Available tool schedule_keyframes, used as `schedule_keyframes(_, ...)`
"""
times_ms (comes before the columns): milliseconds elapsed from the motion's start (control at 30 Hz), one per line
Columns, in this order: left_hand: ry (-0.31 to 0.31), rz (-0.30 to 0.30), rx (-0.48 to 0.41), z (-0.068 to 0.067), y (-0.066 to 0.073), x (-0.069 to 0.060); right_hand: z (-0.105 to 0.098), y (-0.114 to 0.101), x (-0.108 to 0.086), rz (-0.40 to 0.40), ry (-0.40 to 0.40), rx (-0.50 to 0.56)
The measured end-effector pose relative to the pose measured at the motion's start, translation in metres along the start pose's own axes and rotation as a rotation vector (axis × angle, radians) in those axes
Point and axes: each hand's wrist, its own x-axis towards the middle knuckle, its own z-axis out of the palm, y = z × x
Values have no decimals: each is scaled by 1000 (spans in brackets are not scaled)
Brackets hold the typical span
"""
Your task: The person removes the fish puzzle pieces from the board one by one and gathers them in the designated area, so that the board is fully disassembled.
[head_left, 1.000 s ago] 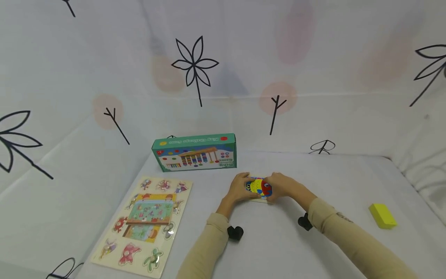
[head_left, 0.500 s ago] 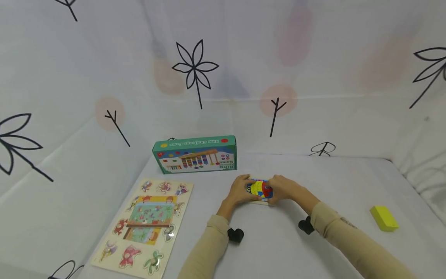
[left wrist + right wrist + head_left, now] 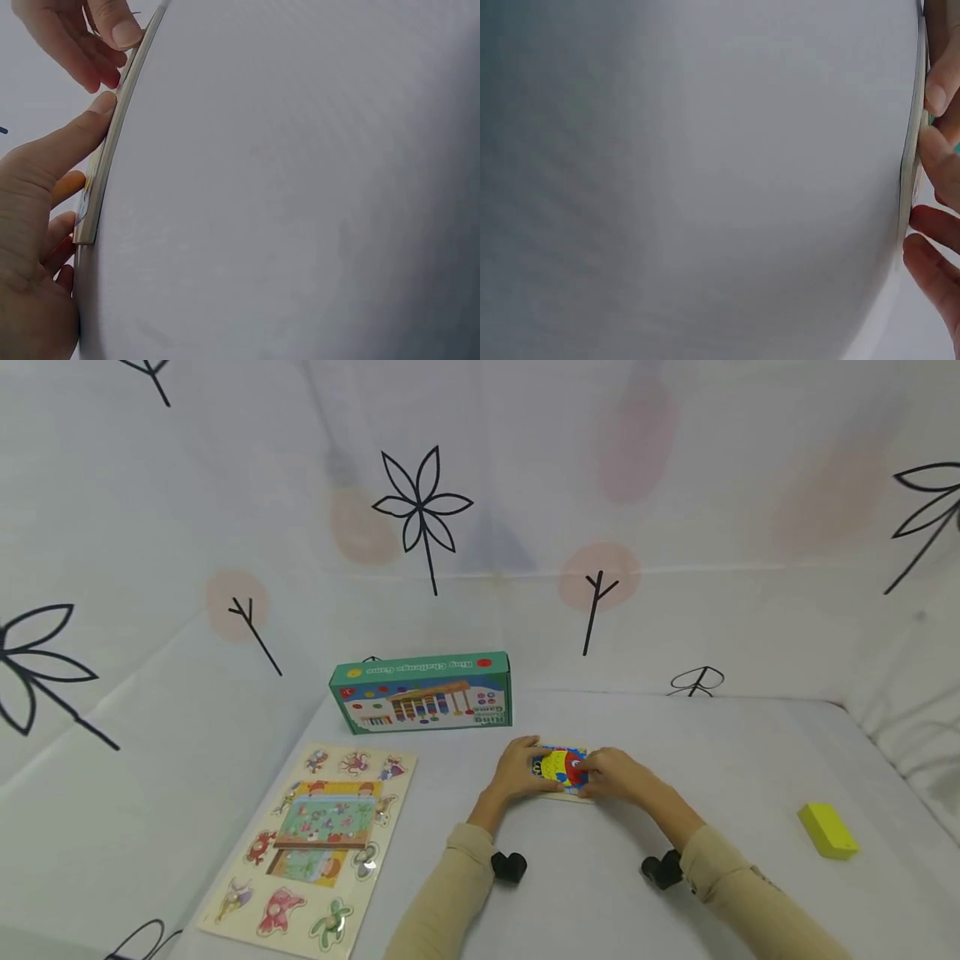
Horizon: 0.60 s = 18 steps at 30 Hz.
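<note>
A small fish puzzle [image 3: 557, 767] lies flat on the white table, its fish yellow and blue with a red head. My left hand [image 3: 517, 770] holds the board's left end, thumb along the near edge and fingers reaching over to the far side. At the other end my right hand [image 3: 618, 774] touches the puzzle by the red head with its fingertips. The left wrist view shows the board [image 3: 112, 142] edge-on, with the left thumb pressed to its side. Whether the right fingertips pinch a single piece is hidden.
On the left lies a large wooden knob puzzle [image 3: 390, 827] of sea animals, with a picture board [image 3: 326, 821] on top. A green Ring Challenge Game box [image 3: 422, 693] stands behind. A yellow block [image 3: 827, 830] sits on the right.
My right hand has shifted slightly right and towards me, uncovering more of the red fish head. The left hand stays on the board's left end.
</note>
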Motion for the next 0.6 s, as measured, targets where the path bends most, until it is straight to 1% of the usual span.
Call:
schedule_keyframes(67,-1,2,12,1,-1,0,5,-3,-4,-13,23,-39)
schedule_keyframes(167,3,3,30,0,-1,0,13,-10,-10,-41,71,-137)
schedule_keyframes(233,3,2,35,0,0,0,15,-15,-14,-49,103,-160)
schedule_keyframes(267,1,0,36,0,0,0,16,-16,-15,-51,114,-151)
schedule_keyframes(333,1,-2,37,1,0,0,17,-15,-17,-48,125,-88)
schedule_keyframes(467,-3,-6,24,1,0,-1,20,-9,-20,-45,173,89)
schedule_keyframes(533,-1,-3,21,0,1,-1,23,-7,-20,-45,189,139)
schedule_keyframes(600,1,-1,17,-1,2,-1,24,-6,-20,-36,185,166)
